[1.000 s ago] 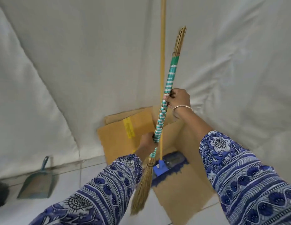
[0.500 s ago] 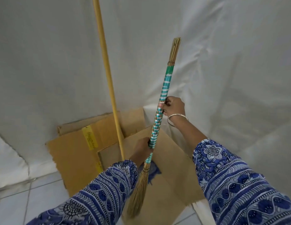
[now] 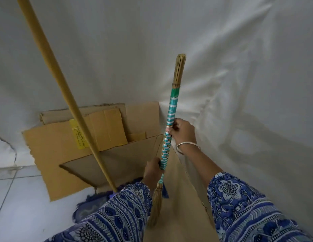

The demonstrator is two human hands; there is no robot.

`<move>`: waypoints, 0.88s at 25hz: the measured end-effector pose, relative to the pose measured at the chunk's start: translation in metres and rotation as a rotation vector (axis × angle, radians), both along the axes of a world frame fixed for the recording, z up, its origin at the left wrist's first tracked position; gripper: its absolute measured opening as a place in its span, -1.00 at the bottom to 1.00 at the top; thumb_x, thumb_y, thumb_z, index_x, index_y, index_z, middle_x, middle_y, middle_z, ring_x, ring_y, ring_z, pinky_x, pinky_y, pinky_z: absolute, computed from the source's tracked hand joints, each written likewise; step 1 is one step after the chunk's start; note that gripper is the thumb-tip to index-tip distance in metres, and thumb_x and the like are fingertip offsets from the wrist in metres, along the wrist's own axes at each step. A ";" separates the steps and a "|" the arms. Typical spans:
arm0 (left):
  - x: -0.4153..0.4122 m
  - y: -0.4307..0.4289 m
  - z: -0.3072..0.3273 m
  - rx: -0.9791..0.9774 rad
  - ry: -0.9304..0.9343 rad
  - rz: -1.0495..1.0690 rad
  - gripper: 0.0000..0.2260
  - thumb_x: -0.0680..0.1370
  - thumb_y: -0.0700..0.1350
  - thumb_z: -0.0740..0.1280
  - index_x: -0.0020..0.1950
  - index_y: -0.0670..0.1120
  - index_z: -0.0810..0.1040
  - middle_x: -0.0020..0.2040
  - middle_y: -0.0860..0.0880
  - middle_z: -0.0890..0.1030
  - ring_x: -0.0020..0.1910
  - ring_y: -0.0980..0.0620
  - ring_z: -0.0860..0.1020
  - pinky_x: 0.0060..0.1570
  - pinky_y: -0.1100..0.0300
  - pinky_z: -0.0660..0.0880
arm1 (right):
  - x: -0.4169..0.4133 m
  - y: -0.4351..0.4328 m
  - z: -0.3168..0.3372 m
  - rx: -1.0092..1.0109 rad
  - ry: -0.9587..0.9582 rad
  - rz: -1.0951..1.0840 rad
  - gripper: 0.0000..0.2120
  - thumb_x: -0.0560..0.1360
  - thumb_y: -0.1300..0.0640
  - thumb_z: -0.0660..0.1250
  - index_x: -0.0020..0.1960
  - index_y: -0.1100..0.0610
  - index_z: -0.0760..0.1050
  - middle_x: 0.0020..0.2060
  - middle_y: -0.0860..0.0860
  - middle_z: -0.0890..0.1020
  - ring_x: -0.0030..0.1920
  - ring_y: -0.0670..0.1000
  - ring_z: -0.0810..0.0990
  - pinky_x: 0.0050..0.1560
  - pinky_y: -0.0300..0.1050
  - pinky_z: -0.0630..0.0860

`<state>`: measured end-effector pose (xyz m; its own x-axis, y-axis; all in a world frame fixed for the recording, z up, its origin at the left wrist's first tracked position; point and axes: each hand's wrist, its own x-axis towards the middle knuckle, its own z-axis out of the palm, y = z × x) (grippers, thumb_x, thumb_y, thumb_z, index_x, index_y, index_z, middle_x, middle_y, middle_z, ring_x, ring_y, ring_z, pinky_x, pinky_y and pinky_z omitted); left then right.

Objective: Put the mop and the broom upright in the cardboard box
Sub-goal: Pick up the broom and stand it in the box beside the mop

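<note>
I hold a straw broom (image 3: 171,117) with a teal-and-white wrapped handle nearly upright over the open cardboard box (image 3: 117,161). My left hand (image 3: 152,170) grips the handle low, just above the bristles. My right hand (image 3: 182,131) grips it higher up. The bristles hang down at the box's near side. The mop's yellow wooden pole (image 3: 65,95) leans up to the left, its blue head (image 3: 93,205) low at the box's front, partly hidden by my left sleeve.
The box stands in a corner draped with white sheets (image 3: 239,84). Flattened cardboard pieces (image 3: 103,123) lean behind it against the sheet. White floor tiles (image 3: 21,206) lie to the left.
The view has swung right and closer to the box. The mop pole now leans further left. The broom sits lower, with both hands keeping their grip. The dustpan has left the view.
</note>
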<state>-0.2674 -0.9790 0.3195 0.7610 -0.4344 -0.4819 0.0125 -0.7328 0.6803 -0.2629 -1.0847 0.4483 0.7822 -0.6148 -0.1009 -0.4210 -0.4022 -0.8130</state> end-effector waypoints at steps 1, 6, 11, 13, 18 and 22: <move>0.004 -0.010 -0.015 0.018 0.020 0.007 -0.77 0.42 -0.30 0.38 0.08 -0.23 0.56 0.06 -0.20 0.65 0.06 -0.11 0.59 0.04 0.10 0.50 | 0.003 -0.008 -0.016 0.003 0.012 0.018 -0.79 0.38 0.31 0.40 0.01 0.31 0.59 -0.06 0.22 0.71 -0.05 0.15 0.67 0.08 -0.02 0.59; 0.030 -0.040 -0.063 0.066 0.011 0.107 -0.78 0.44 -0.27 0.36 0.08 -0.22 0.57 0.07 -0.19 0.66 0.05 -0.11 0.59 -0.03 0.16 0.47 | 0.032 -0.040 -0.068 0.051 0.007 0.098 -0.77 0.40 0.31 0.39 0.06 0.29 0.58 -0.01 0.20 0.70 0.01 0.14 0.66 0.14 0.00 0.56; 0.054 -0.057 -0.089 0.070 -0.019 0.160 -0.80 0.45 -0.26 0.36 0.07 -0.23 0.56 0.07 -0.19 0.65 0.05 -0.11 0.59 0.06 0.08 0.52 | 0.065 -0.062 -0.094 0.083 -0.001 0.099 -0.75 0.40 0.29 0.38 0.08 0.27 0.58 0.02 0.20 0.69 0.03 0.14 0.65 0.14 -0.05 0.55; 0.059 -0.061 -0.096 0.062 -0.033 0.186 -0.80 0.45 -0.25 0.36 0.07 -0.22 0.56 0.07 -0.19 0.65 0.04 -0.11 0.60 0.09 0.04 0.54 | 0.075 -0.065 -0.100 0.072 0.016 0.112 -0.75 0.41 0.28 0.38 0.09 0.26 0.58 0.03 0.19 0.69 0.03 0.13 0.65 0.09 -0.12 0.51; 0.066 -0.066 -0.102 0.055 -0.050 0.221 -0.81 0.47 -0.24 0.33 0.07 -0.24 0.56 0.06 -0.21 0.65 0.05 -0.15 0.60 0.09 0.01 0.55 | 0.091 -0.070 -0.106 0.039 0.042 0.090 -0.74 0.43 0.26 0.37 0.11 0.26 0.57 0.06 0.18 0.68 0.06 0.13 0.64 0.04 -0.20 0.46; 0.069 -0.062 -0.093 0.058 0.006 0.223 -0.83 0.50 -0.23 0.28 0.04 -0.26 0.57 0.06 -0.22 0.64 0.04 -0.15 0.59 0.06 0.03 0.52 | 0.097 -0.066 -0.103 0.026 0.092 0.090 -0.72 0.43 0.27 0.36 0.14 0.26 0.55 0.10 0.19 0.66 0.10 0.16 0.62 0.11 -0.11 0.50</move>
